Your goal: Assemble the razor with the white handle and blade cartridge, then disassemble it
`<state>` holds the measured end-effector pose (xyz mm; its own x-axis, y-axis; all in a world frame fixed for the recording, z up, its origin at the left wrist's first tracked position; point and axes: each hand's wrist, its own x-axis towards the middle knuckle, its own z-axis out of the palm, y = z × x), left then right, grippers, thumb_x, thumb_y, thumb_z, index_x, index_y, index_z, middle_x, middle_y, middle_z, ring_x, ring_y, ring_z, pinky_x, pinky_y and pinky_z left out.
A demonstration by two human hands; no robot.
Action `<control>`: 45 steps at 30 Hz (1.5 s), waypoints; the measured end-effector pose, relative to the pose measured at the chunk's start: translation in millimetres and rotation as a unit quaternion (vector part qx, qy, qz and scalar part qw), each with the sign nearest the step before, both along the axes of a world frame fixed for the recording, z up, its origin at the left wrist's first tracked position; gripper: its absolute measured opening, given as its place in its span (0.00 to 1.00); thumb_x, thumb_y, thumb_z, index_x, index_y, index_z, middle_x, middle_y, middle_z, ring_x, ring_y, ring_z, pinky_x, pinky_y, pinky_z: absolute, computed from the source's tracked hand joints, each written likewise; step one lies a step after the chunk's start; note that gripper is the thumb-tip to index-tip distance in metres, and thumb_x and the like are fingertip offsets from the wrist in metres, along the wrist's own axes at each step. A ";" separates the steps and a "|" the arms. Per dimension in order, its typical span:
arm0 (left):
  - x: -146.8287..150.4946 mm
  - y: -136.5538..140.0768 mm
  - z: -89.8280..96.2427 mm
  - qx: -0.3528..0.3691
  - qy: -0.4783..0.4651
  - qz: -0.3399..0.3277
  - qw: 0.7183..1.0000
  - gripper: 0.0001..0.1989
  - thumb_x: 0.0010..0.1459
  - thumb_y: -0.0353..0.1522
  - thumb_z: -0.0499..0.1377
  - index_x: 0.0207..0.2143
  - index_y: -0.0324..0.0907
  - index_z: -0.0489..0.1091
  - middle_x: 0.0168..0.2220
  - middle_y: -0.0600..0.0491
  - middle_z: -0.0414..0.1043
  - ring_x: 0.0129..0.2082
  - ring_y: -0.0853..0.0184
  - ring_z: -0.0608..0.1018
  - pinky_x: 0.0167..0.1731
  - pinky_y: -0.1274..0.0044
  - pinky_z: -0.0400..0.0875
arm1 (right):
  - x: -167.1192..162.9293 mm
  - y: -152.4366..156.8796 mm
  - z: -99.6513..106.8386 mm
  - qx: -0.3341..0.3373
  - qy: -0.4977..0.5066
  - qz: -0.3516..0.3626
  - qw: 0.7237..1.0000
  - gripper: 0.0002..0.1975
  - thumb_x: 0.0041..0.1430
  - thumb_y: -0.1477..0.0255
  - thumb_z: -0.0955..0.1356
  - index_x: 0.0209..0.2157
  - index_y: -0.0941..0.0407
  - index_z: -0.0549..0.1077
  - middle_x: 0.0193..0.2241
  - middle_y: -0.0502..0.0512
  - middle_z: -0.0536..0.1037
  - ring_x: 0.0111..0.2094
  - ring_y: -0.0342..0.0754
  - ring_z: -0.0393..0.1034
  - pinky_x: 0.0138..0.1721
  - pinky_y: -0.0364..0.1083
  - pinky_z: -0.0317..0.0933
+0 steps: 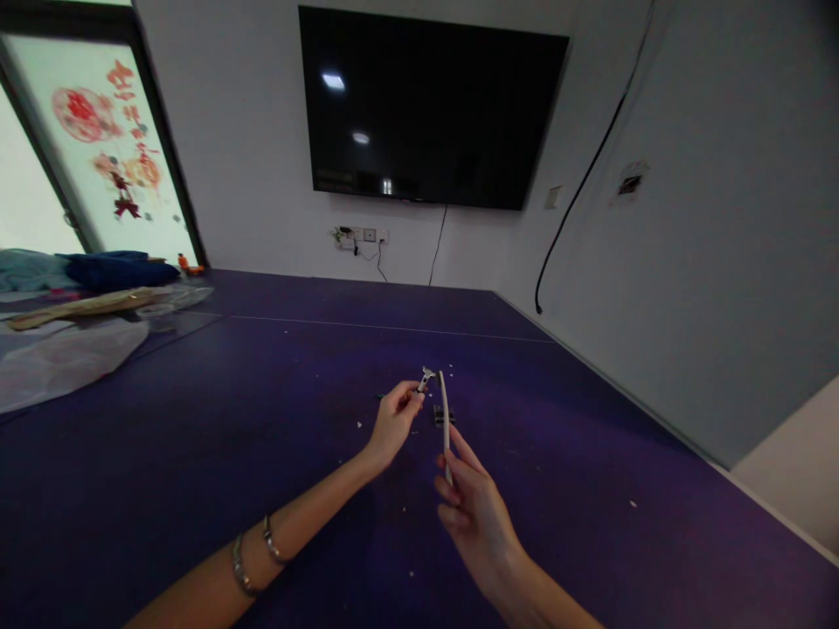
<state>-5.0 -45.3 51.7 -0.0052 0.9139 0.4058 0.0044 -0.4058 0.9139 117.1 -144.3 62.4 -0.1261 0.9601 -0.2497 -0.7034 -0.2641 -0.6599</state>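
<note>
My left hand (395,421) pinches a small silver T-headed razor (426,377) by its lower end, head up. A slim white toothbrush (447,406) stands nearly upright in my right hand (477,507), its lower part between thumb and fingers. The brush's dark-bristled top is close beside the razor's head; I cannot tell whether they touch. Behind the toothbrush, a small black segmented piece (439,416) lies on the dark purple surface (315,507), partly covered by the handle.
White scraps (359,425) are scattered over the purple surface. At the far left lie clear plastic sheeting (72,362) and dark blue cloth (121,269). A black television (433,109) hangs on the wall ahead, and a loose black cable (580,188) dangles along the right wall.
</note>
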 end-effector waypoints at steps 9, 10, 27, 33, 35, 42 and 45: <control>1.9 0.1 -3.0 -0.001 0.010 -0.006 1.000 0.10 0.53 0.35 0.56 0.36 0.40 0.69 0.23 0.57 0.61 0.24 0.72 0.64 0.25 0.80 0.59 | 2.5 7.8 0.4 0.021 -0.001 -0.007 1.000 0.28 0.43 0.76 0.71 0.49 0.51 0.67 0.24 0.45 0.65 0.15 0.31 0.48 0.13 0.33 0.36; 2.2 0.3 -3.4 0.000 0.010 -0.006 1.000 0.10 0.53 0.35 0.56 0.36 0.40 0.69 0.23 0.57 0.61 0.24 0.72 0.65 0.25 0.80 0.59 | 2.1 7.9 -0.7 0.019 -0.003 -0.005 1.000 0.27 0.43 0.76 0.71 0.49 0.51 0.67 0.24 0.45 0.65 0.15 0.31 0.48 0.13 0.33 0.36; 3.1 -0.1 -2.2 -0.008 -0.011 -0.001 1.000 0.11 0.52 0.35 0.56 0.37 0.39 0.70 0.22 0.57 0.62 0.23 0.72 0.65 0.24 0.80 0.58 | 0.3 1.1 -4.0 0.004 -0.011 -0.006 1.000 0.26 0.45 0.76 0.70 0.48 0.50 0.68 0.26 0.45 0.65 0.15 0.31 0.49 0.12 0.32 0.37; 4.0 -2.2 -1.3 -0.010 -0.014 -0.003 1.000 0.11 0.52 0.35 0.57 0.36 0.39 0.70 0.22 0.57 0.63 0.23 0.72 0.65 0.24 0.80 0.58 | 3.5 8.0 1.8 0.020 -0.007 -0.004 1.000 0.26 0.44 0.77 0.70 0.48 0.50 0.68 0.24 0.44 0.64 0.15 0.31 0.49 0.12 0.32 0.38; 3.6 -2.1 -0.8 -0.014 -0.015 -0.005 1.000 0.11 0.52 0.36 0.57 0.36 0.39 0.70 0.22 0.57 0.63 0.22 0.73 0.65 0.23 0.81 0.57 | 2.8 7.2 0.9 0.012 -0.008 0.001 1.000 0.27 0.43 0.77 0.70 0.48 0.50 0.68 0.25 0.45 0.65 0.15 0.31 0.50 0.13 0.32 0.38; -1.1 4.0 -0.2 -0.025 -0.055 0.006 0.998 0.13 0.52 0.38 0.56 0.37 0.39 0.70 0.22 0.57 0.62 0.22 0.73 0.65 0.23 0.81 0.59 | 0.8 -3.2 0.0 -0.005 -0.012 0.025 1.000 0.25 0.44 0.77 0.69 0.47 0.50 0.68 0.25 0.45 0.65 0.15 0.31 0.48 0.12 0.33 0.36; -0.8 2.9 -0.1 -0.043 -0.079 -0.017 0.996 0.16 0.53 0.41 0.54 0.36 0.38 0.70 0.21 0.58 0.60 0.19 0.75 0.63 0.21 0.82 0.58 | 6.5 8.1 13.0 0.038 -0.024 0.007 0.999 0.26 0.44 0.77 0.69 0.48 0.50 0.69 0.24 0.45 0.65 0.15 0.32 0.48 0.13 0.33 0.37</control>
